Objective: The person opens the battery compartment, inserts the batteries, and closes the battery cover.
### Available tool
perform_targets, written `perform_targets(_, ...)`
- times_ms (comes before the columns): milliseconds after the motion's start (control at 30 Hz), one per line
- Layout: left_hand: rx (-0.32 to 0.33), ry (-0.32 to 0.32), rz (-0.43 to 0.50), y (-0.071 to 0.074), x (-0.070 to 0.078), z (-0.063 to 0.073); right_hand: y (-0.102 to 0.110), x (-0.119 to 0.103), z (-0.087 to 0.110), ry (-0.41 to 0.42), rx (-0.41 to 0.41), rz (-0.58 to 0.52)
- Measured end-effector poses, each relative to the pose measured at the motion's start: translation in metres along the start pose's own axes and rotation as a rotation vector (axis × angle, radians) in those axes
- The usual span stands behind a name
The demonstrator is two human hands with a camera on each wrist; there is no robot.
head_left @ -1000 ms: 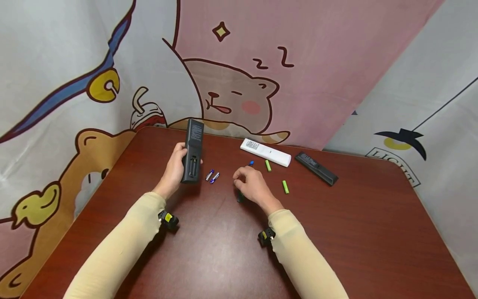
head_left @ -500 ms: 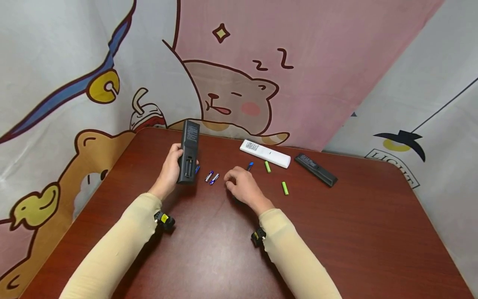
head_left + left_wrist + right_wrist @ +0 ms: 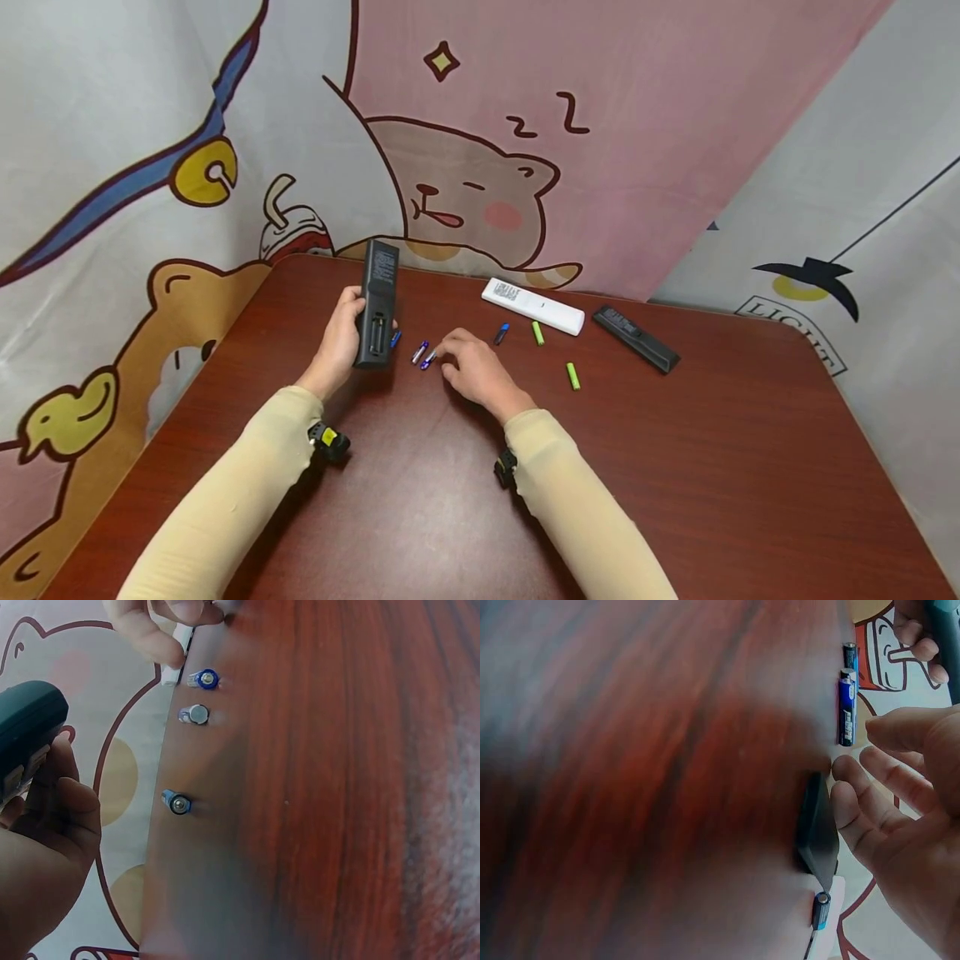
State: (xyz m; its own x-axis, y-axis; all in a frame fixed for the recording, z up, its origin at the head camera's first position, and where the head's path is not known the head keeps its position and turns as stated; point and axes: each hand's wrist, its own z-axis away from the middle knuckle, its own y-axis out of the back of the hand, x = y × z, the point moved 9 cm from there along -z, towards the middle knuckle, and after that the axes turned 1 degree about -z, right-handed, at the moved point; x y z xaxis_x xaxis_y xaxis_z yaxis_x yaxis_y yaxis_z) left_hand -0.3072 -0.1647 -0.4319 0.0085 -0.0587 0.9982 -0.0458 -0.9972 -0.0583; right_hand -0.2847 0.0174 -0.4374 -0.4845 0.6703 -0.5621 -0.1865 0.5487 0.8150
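My left hand (image 3: pixel 337 346) grips a black remote control (image 3: pixel 380 275) raised over the table, its back facing me and the battery compartment (image 3: pixel 377 335) uncovered. My right hand (image 3: pixel 476 371) is low over the table, thumb and fingers apart in the right wrist view. Its fingertips are right at a purple-and-silver battery (image 3: pixel 428 361). A second battery of that kind (image 3: pixel 419 352) lies beside it. Past the remote's right edge shows a blue battery (image 3: pixel 395 339). A flat black piece (image 3: pixel 817 829) lies under my right hand in the right wrist view, hidden from the head view.
A blue-and-black battery (image 3: pixel 502 333) and two green batteries, one farther back (image 3: pixel 537 333) and one nearer (image 3: pixel 573 376), lie right of my hand. Behind them are a white remote (image 3: pixel 534 307) and another black remote (image 3: pixel 636 339). A printed curtain (image 3: pixel 637 167) borders the table's back edge.
My right hand has moved left, from beside the blue-and-black battery to the purple-and-silver pair. The held remote has shifted slightly left, bringing the blue battery into sight.
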Motion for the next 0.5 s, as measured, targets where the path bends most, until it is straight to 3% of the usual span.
perform_targets(500,-0.005,0.029,0.002,-0.002,-0.003,0.000,-0.012,-0.007,-0.007,0.075,-0.058,0.029)
